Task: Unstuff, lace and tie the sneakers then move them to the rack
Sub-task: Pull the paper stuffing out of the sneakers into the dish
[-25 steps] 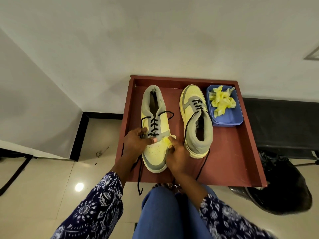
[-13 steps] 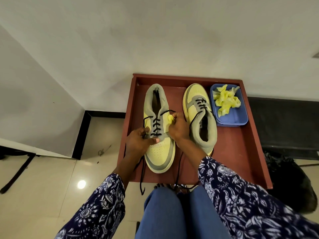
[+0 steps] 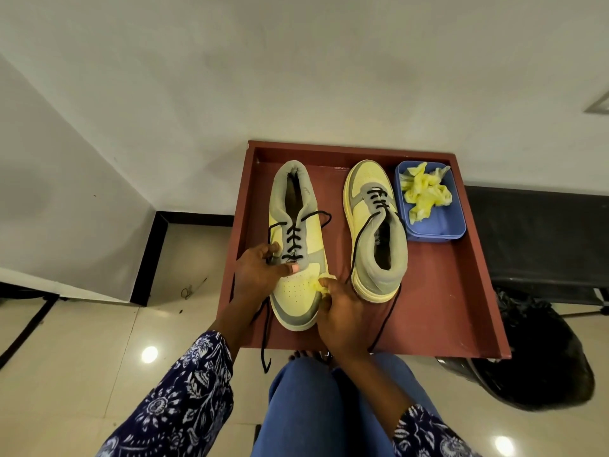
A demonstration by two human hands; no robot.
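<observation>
Currently, head view only; entries follow.

Tray: red-brown tray (image 3: 461,301) with raised rim, back edge against a pale wall; it carries both sneakers and a tub.
Left sneaker: left sneaker (image 3: 296,258) lies in the left half of the tray, toe toward the person, heel opening toward the wall. Yellow with grey panels.
Left lace: black lace (image 3: 291,240) crossed through the lower eyelets; one loop sticks out to the right, and a loose end hangs over the tray's near edge.
Right sneaker: right sneaker (image 3: 375,232) lies just beside the first, turned the other way, toe toward the wall. Black lace through the eyelets near the toe only; one long strand trails past the heel to the near rim.
Blue tub: blue tub (image 3: 431,229) in the far right corner of the tray, just right of the right sneaker.
Tub contents: crumpled yellow paper stuffing (image 3: 425,192), heaped toward its back half.
Left hand: left hand (image 3: 257,275) grips the left sneaker at its left side by the lowest lace rows, thumb laid across the toe box.
Right hand: right hand (image 3: 342,311) pinches a small yellow wad (image 3: 321,285) in curled fingertips, at the right edge of that toe box.
Floor: dark bag (image 3: 543,364) at right, partly under the tray.
</observation>
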